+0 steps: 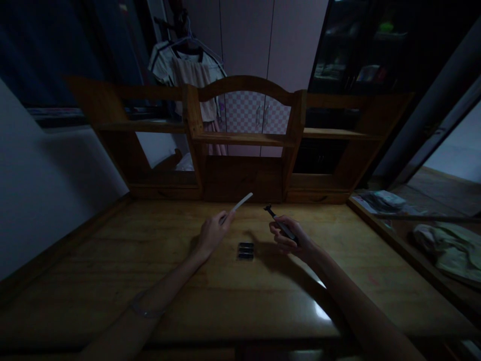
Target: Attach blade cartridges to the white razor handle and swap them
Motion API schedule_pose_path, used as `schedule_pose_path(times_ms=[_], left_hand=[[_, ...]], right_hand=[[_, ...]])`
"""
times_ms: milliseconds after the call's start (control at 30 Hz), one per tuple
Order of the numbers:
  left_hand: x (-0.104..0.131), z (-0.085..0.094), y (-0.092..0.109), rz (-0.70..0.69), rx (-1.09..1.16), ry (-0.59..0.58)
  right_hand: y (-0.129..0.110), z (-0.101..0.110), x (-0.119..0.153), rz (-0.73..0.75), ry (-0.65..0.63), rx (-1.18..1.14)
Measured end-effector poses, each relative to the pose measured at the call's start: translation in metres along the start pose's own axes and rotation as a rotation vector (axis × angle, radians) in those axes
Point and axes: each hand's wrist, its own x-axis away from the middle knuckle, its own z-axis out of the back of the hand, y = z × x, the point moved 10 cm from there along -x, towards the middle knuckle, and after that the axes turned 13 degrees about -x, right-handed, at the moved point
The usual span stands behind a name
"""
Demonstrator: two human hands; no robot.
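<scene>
My left hand (215,231) is closed around one end of a thin, pale, flat strip (242,201), whose free end points up and to the right; its exact kind I cannot make out. In my right hand (291,235) is a dark razor handle (281,225), gripped along its length, with the small forked head pointing up and left toward the strip. The two held things are apart. On the wooden desk between and below my hands lies a small clear case (245,251) with three dark cartridges in a stack. Neither hand touches it.
A wooden desktop (180,301) spreads under my hands. At its back stands a wooden shelf unit (244,138) with small drawers. Clothes on a hanger (191,65) hang behind it. To the right, beyond the desk's raised edge, lie a plastic-wrapped pile (383,200) and crumpled cloth (451,250).
</scene>
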Motion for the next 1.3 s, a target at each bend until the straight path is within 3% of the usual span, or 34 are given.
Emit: schedule_pose_path(times_ms=[333, 567, 767, 967, 1167, 1300], left_hand=[[0.011, 0.0, 0.038, -0.191, 0.048, -0.073], [0.003, 0.002, 0.02, -0.088, 0.022, -0.039], [0.009, 0.001, 0.034, -0.188, 0.031, -0.077], [0.007, 0.003, 0.026, -0.116, -0.022, -0.043], [0.01, 0.0, 0.035, -0.18, 0.006, -0.092], [0.008, 0.004, 0.029, -0.125, -0.012, -0.049]], right_hand=[[0.012, 0.001, -0.007, -0.05, 0.018, 0.004], [0.01, 0.001, -0.005, -0.022, -0.003, -0.008], [0.011, 0.005, -0.007, -0.035, 0.014, -0.009], [0.012, 0.003, -0.005, -0.042, 0.034, 0.005], [0.011, 0.001, -0.005, -0.041, 0.038, 0.008], [0.012, 0.002, -0.005, -0.048, 0.056, 0.01]])
